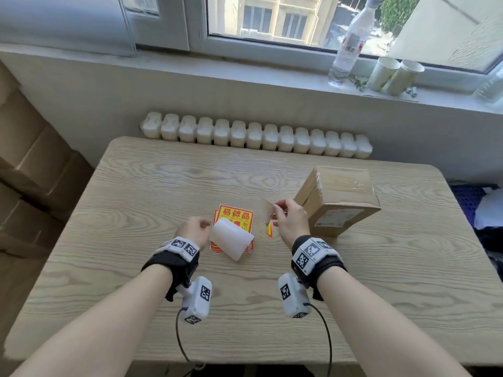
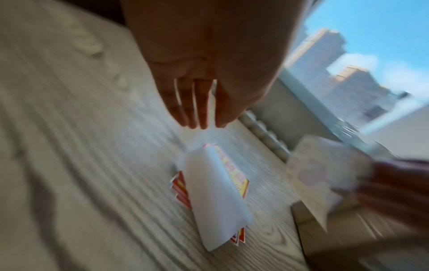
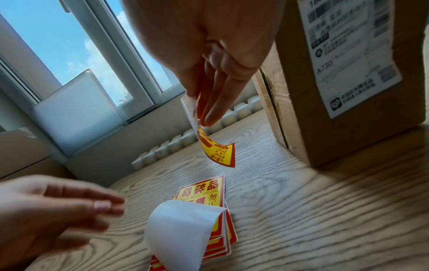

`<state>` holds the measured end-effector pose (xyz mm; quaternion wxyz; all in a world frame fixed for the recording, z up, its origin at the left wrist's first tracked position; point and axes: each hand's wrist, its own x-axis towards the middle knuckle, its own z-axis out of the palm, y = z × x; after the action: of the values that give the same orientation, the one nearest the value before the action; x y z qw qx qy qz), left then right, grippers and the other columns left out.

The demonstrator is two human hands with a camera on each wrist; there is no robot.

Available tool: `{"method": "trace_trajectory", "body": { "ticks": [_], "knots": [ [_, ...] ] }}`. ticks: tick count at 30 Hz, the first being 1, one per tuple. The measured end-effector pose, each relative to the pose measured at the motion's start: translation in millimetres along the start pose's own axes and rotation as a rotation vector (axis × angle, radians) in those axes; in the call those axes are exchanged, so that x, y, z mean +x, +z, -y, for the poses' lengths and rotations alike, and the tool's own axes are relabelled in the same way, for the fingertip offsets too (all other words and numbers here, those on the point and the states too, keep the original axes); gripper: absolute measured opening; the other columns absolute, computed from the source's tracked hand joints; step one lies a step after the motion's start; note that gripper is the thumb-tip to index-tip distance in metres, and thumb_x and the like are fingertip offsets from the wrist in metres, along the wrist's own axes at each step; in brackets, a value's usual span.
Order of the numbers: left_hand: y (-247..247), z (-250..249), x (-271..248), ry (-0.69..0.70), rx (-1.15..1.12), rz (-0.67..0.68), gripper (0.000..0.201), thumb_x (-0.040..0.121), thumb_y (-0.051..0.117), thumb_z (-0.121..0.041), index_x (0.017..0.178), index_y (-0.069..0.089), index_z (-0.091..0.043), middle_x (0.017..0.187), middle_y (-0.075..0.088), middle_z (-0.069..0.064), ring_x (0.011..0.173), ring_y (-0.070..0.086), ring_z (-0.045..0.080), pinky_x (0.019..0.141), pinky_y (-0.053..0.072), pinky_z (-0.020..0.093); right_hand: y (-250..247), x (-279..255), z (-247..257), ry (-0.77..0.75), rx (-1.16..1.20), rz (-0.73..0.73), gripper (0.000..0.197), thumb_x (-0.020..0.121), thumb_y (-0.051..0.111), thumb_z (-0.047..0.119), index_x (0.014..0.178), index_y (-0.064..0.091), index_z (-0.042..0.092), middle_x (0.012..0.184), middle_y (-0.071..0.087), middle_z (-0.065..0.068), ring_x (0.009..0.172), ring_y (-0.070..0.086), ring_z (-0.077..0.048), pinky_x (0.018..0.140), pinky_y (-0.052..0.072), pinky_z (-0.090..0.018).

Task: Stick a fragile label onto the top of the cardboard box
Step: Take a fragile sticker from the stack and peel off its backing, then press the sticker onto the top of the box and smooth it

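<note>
Peeled fragile label (image 3: 219,150) pinched in right hand (image 1: 292,223), held above the table just left of the cardboard box (image 1: 341,198).

Label red and yellow with Chinese characters, curling, free corner hanging down; thumb and fingertips clamp its upper edge. Left hand (image 1: 193,232) holds nothing, fingers loosely extended and close together, hovering beside the sticker stack (image 1: 236,217) at table centre. Top sticker of stack reads 易碎品 and "HANDLE WITH CARE"; a curled white backing sheet (image 1: 231,239) lies over its near half. Box stands right of centre, clear tape across top, white shipping label (image 3: 350,55) on near side with barcode and "A730". Wood-grain table (image 1: 136,268). Beyond the far edge: white radiator (image 1: 255,137); on the windowsill, a clear plastic bottle (image 1: 351,42) and two paper cups (image 1: 394,76). Stacked cartons (image 1: 30,172) far left.
</note>
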<state>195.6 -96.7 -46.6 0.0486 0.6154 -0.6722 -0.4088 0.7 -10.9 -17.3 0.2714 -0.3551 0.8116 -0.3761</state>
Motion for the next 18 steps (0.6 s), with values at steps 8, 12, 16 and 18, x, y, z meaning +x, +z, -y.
{"method": "trace_trajectory", "body": {
  "ticks": [8,12,16,18],
  "knots": [
    [-17,-102,-20,0.262,-0.196,0.114,0.022,0.090,0.053,-0.019,0.078,0.068,-0.008,0.078,0.066,0.009,0.069,0.057,0.022,0.076,0.050,0.035,-11,-14,26,-0.140,-0.017,0.041,0.021,0.093,0.047,0.021,0.102,0.065,0.014,0.096,0.071,-0.011,0.088,0.068,-0.026,0.080,0.056,-0.049],
    [-26,-126,-27,0.261,-0.198,0.120,0.029,0.093,0.049,-0.021,0.092,0.069,0.001,0.077,0.065,0.007,0.063,0.054,0.017,0.058,0.044,0.027,-25,-20,41,-0.226,-0.056,0.056,0.024,0.095,0.045,0.021,0.109,0.064,0.015,0.099,0.071,-0.011,0.088,0.067,-0.025,0.080,0.055,-0.047],
    [-32,-142,-29,0.273,-0.235,0.093,0.030,0.090,0.055,-0.022,0.062,0.060,-0.012,0.064,0.063,0.003,0.057,0.054,0.014,0.055,0.044,0.025,-35,-26,57,-0.324,-0.077,0.101,0.027,0.096,0.045,0.024,0.113,0.064,0.016,0.103,0.070,-0.011,0.087,0.062,-0.023,0.079,0.051,-0.037],
    [-36,-148,-31,0.301,-0.244,0.056,0.032,0.089,0.056,-0.018,0.058,0.057,-0.014,0.062,0.061,0.002,0.055,0.053,0.013,0.054,0.043,0.025,-39,-26,63,-0.357,-0.051,0.114,0.027,0.096,0.046,0.025,0.113,0.064,0.016,0.105,0.069,-0.010,0.086,0.057,-0.016,0.077,0.045,-0.030]
  ]
}}
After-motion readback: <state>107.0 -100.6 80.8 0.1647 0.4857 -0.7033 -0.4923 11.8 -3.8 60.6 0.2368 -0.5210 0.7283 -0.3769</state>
